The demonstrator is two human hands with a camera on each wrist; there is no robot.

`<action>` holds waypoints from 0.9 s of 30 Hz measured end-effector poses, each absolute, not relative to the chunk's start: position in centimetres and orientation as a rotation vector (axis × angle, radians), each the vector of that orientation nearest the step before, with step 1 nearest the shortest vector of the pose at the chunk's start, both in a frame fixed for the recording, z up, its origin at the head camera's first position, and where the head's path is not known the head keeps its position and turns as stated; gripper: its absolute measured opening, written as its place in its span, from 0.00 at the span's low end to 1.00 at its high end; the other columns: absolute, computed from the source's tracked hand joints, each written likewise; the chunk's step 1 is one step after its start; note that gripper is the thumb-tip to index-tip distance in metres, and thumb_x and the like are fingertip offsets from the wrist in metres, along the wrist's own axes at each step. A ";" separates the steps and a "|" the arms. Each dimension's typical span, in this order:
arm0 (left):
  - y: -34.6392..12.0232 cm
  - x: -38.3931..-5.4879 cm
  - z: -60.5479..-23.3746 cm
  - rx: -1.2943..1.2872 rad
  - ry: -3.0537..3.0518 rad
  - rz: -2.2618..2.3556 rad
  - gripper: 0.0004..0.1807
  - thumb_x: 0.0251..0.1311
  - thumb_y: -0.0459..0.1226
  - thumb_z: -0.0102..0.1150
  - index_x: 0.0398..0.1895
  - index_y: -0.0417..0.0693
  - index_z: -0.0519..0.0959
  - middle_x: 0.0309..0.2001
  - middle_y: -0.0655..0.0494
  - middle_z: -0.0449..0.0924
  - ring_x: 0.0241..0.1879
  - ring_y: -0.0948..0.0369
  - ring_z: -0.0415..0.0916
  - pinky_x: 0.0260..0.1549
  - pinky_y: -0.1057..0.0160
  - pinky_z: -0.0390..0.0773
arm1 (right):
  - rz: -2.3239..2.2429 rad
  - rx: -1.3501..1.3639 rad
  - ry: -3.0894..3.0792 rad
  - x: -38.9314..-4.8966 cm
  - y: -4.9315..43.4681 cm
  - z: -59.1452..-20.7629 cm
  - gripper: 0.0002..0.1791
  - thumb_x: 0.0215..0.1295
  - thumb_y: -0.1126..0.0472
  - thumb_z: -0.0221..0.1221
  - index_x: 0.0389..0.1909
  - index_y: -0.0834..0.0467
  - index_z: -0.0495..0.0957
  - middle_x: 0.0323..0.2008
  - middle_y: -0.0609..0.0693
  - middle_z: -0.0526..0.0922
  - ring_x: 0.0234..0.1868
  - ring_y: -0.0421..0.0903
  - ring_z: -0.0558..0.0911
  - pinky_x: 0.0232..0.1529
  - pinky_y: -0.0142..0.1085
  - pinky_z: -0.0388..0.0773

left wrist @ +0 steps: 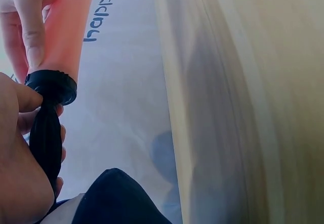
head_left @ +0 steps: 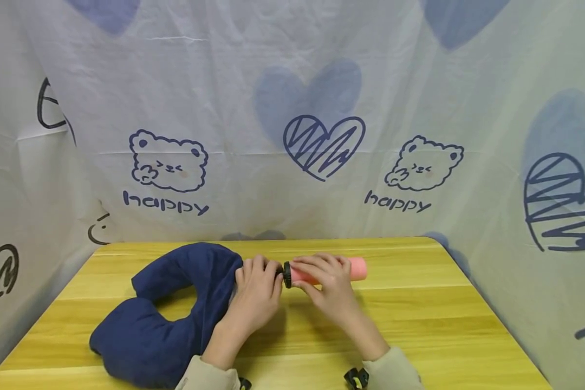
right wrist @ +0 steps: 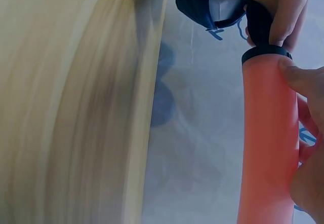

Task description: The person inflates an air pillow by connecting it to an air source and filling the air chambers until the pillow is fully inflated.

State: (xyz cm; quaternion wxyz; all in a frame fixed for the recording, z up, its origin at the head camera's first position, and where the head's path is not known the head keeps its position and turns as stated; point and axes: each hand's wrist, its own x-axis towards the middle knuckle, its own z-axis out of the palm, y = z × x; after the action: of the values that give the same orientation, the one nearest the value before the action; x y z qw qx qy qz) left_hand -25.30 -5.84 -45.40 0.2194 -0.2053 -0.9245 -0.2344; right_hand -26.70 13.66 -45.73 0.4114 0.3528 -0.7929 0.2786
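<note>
A pink hand pump (head_left: 358, 268) with a ridged black collar (left wrist: 53, 84) lies level across the space between my hands. My left hand (head_left: 257, 290) curls round the black handle (left wrist: 45, 143) at its left end, fingertips showing along the handle's far side in the left wrist view. Around the pink barrel (right wrist: 268, 143) is my right hand (head_left: 329, 284), its thumb close beside the collar. A navy U-shaped neck pillow (head_left: 148, 346) rests on the table directly left of my left hand. Its cover shows a grey patch (right wrist: 225, 1) in the right wrist view.
The yellow wood-grain table (head_left: 419, 325) extends on both sides and ends at a straight back edge. Behind it hangs a pale cloth (head_left: 248, 179) printed with hearts and bears. Beige sleeves (head_left: 392, 371) cover my forearms, with black wrist gear (head_left: 356, 378) below.
</note>
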 end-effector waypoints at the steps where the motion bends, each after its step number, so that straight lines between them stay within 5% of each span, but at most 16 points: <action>1: -5.9 -25.3 -45.4 -0.568 -2.560 -0.654 0.06 0.78 0.39 0.53 0.45 0.48 0.79 0.45 0.50 0.69 0.47 0.47 0.63 0.47 0.47 0.61 | 0.701 0.886 -2.004 -26.7 13.7 -45.7 0.23 0.50 0.58 0.78 0.49 0.55 0.89 0.51 0.49 0.89 0.52 0.53 0.82 0.50 0.56 0.61; 17: -7.4 -25.7 -44.8 -0.545 -2.602 -0.695 0.05 0.78 0.39 0.55 0.46 0.49 0.79 0.46 0.51 0.70 0.46 0.50 0.61 0.48 0.49 0.57 | 0.718 0.872 -2.097 -27.4 16.3 -45.1 0.24 0.50 0.58 0.78 0.51 0.53 0.89 0.52 0.49 0.89 0.55 0.56 0.82 0.55 0.62 0.60; 27: -9.7 -26.0 -44.1 -0.525 -2.612 -0.765 0.06 0.78 0.38 0.55 0.48 0.48 0.80 0.48 0.50 0.72 0.48 0.49 0.62 0.49 0.47 0.56 | 0.733 0.782 -2.295 -27.4 19.0 -44.4 0.24 0.60 0.56 0.75 0.59 0.50 0.86 0.59 0.46 0.85 0.61 0.54 0.79 0.62 0.63 0.55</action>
State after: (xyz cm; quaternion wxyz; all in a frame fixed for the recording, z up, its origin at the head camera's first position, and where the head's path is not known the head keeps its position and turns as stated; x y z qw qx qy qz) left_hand -26.00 -9.66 -44.12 0.1837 -0.1862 -0.9263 -0.2711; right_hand -27.44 18.97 -44.41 0.2995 0.2945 -0.8645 0.2760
